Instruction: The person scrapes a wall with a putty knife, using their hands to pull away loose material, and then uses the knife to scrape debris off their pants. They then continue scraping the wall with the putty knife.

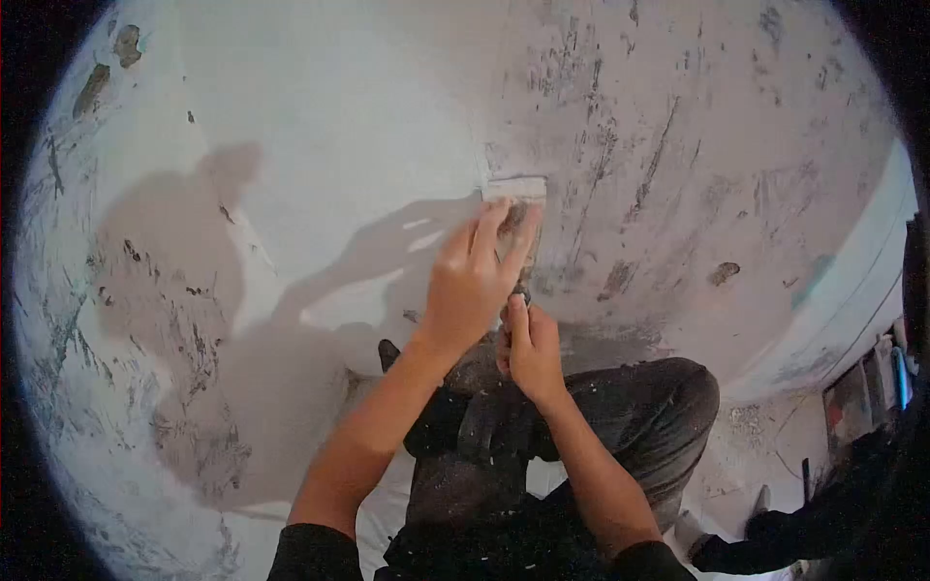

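Note:
A wide-bladed scraper (515, 190) lies against the wall (358, 107), its blade edge uppermost and its handle pointing down. My right hand (531, 347) is wrapped round the dark handle. Above it, my left hand (480, 263) presses extended, spread fingers on the blade. Left of the blade the wall looks smooth and pale; on the right it is pinkish with dark streaks and pits. Most of the handle is hidden by my right hand.
My bent knee (678, 397) in dark trousers is below right. Another person's dark-clad leg (823, 513) shows at the lower right, near several objects against the side. Shadows of my head and arms fall on the wall at left.

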The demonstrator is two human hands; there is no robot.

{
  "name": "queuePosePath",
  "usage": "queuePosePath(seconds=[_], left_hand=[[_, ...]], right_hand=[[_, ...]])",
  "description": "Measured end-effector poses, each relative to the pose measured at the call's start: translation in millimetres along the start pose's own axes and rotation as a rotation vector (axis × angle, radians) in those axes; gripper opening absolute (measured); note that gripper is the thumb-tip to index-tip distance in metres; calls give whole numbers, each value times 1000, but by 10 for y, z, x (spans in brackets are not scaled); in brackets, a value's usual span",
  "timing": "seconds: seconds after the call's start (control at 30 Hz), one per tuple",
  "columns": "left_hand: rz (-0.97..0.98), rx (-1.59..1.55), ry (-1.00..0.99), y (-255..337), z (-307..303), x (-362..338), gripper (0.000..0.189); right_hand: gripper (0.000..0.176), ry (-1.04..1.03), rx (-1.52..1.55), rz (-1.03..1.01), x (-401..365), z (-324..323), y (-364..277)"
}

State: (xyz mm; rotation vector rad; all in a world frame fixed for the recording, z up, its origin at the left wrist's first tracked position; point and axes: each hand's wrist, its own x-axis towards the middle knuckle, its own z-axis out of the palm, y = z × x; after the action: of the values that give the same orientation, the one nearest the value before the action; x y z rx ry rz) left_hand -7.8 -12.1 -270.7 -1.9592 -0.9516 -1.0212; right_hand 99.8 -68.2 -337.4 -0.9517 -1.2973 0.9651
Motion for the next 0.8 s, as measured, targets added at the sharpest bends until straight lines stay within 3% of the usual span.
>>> queuePosePath(seconds=[0.8], left_hand=[[12, 4, 59, -32, 61, -6, 69]], right_hand=[[43, -52, 96, 63, 77, -72, 10]])
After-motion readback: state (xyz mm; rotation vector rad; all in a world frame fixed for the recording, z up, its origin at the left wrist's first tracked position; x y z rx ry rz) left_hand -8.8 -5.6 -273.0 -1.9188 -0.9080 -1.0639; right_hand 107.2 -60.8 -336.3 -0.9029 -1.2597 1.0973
